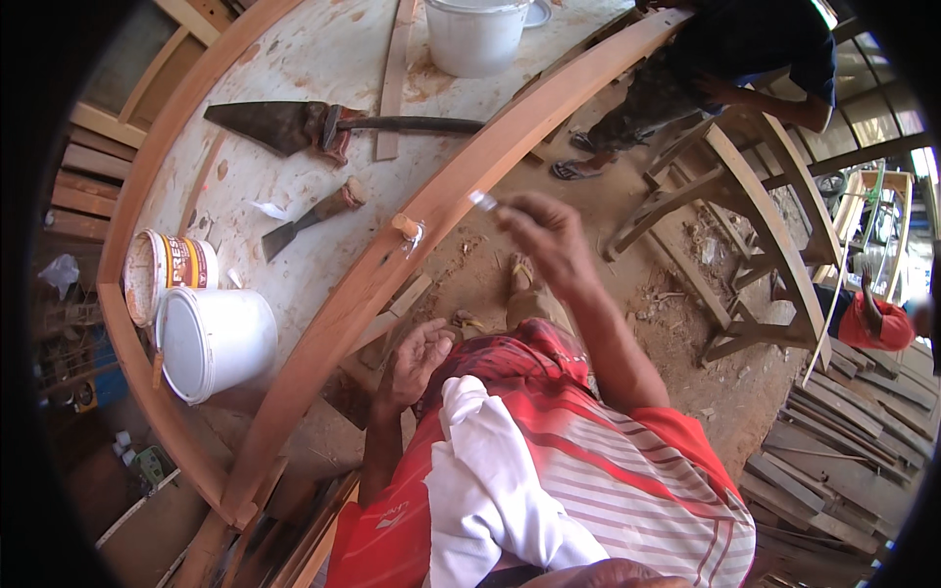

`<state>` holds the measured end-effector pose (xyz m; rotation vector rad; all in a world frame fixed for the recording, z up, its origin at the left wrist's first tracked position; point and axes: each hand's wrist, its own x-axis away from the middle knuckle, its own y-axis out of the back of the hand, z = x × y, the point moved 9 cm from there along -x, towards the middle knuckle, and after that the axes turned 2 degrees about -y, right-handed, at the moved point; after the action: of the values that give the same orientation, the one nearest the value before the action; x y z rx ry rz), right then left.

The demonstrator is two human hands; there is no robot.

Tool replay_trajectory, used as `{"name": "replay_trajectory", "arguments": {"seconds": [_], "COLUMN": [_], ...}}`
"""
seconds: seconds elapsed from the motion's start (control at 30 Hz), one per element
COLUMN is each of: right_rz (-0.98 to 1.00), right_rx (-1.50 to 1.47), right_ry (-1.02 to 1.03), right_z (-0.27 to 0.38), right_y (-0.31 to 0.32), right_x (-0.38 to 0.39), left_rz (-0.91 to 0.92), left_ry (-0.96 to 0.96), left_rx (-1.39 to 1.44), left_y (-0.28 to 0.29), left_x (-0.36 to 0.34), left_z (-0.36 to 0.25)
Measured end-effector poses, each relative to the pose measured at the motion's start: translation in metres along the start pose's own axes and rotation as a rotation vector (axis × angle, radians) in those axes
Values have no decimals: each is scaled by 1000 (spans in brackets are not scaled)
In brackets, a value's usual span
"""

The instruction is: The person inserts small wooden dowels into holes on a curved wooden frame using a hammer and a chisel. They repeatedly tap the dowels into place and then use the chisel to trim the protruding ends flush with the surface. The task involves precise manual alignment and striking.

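My right hand is raised beside a long reddish wooden beam, its fingers pinched on a small white-tipped piece. Whether that piece is a peg or a stick, I cannot tell. A short wooden peg stands up from the beam, with wet white stuff, like glue, around its foot. Near my body, on the near side of the beam, my left hand hangs with loosely bent fingers and nothing visible in it.
On the pale worktop lie a handsaw and a wide chisel. Two tubs, a lidded white bucket and an open one, stand left; another white bucket is behind. Co-worker's legs and wooden frames are right.
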<state>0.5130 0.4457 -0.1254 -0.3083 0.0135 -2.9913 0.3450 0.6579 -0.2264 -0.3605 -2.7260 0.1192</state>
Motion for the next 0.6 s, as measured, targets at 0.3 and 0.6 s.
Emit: {"name": "replay_trajectory", "arguments": {"seconds": [0.3,0.6], "right_rz": [-320,-591], "right_rx": [124,449], "right_ry": [104,321], "right_z": [56,112], "right_y": [148,337], "right_x": [-59,-199], "left_rz": [253,-1249], "left_ry": [-234,-174], "left_rx": [265,-663], "left_y": [-8,146], "left_x": [18,29], "left_z": [-110,-137]}}
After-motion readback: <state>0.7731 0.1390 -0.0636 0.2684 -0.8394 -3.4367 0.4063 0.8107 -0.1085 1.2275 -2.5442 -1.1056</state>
